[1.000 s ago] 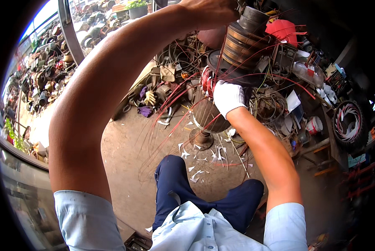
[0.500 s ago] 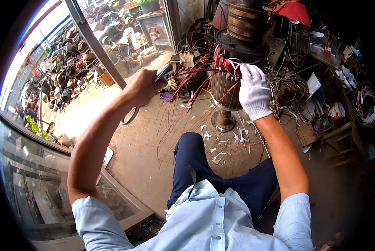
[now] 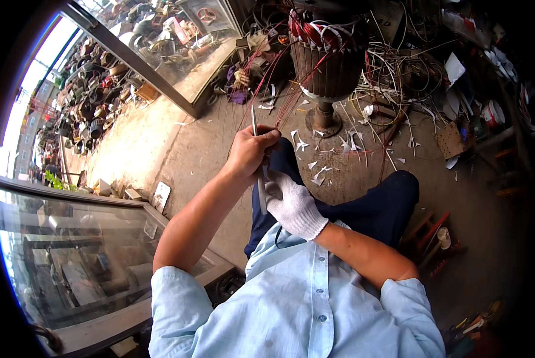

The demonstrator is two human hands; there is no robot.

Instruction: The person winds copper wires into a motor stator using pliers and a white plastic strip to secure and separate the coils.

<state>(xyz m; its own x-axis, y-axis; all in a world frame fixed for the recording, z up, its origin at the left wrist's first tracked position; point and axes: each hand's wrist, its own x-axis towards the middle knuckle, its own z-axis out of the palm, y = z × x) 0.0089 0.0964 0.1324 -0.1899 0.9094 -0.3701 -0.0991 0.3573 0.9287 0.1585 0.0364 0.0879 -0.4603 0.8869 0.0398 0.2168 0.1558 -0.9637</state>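
Observation:
My bare left hand (image 3: 251,152) is closed round a long narrow grey metal tool (image 3: 255,122), which points up and away from me; its exact kind is not clear. Close below, over my lap, my right hand (image 3: 294,206) in a white knitted glove has its fingers curled beside the tool's lower end. Whatever those fingers hold is hidden. Beyond my knees stands a slotted motor core (image 3: 324,71) on a shaft. Red windings (image 3: 315,34) bound with white cord ring its top. Loose thin red wires (image 3: 266,74) trail from it to the left.
White scraps (image 3: 351,143) litter the concrete floor round the shaft's base. Tangled wire (image 3: 393,83) lies right of the core. A glass-panelled frame (image 3: 94,256) stands at my left, with a doorway and a scrap heap (image 3: 94,101) beyond. Tools (image 3: 437,238) lie low at the right.
My right hand has left the windings and come down to my lap. My left hand has moved right and nearer with the metal tool, meeting it. The view has tipped downward.

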